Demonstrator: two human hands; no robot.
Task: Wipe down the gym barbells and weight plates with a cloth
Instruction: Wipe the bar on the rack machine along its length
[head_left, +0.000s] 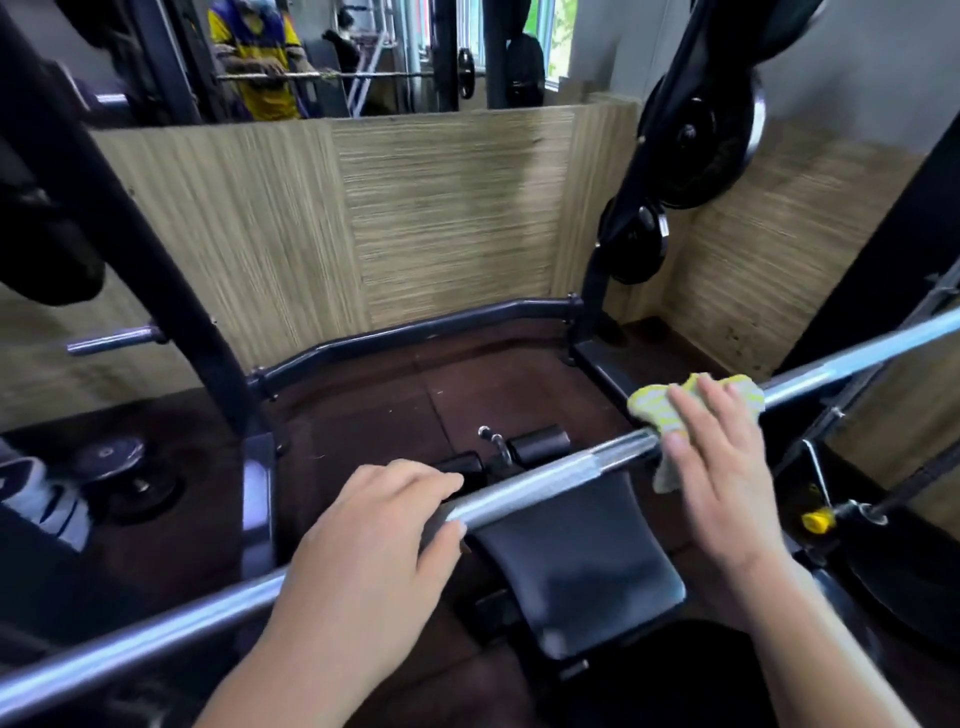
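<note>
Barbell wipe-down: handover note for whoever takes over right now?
Left hand: wrapped around the barbell, steadying it.
Right hand: pressing the yellow cloth onto the bar, further right.
Bar runs across the rack above the bench pad.
Weight plates hang on the right upright, untouched now.
Done: cannot tell how much of the bar is wiped.
Left: rest of bar, plates.

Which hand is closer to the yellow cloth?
Right. The right hand lies flat on the yellow cloth, pressing it onto the barbell. The left hand grips the bar farther along to the left, apart from the cloth.
</note>
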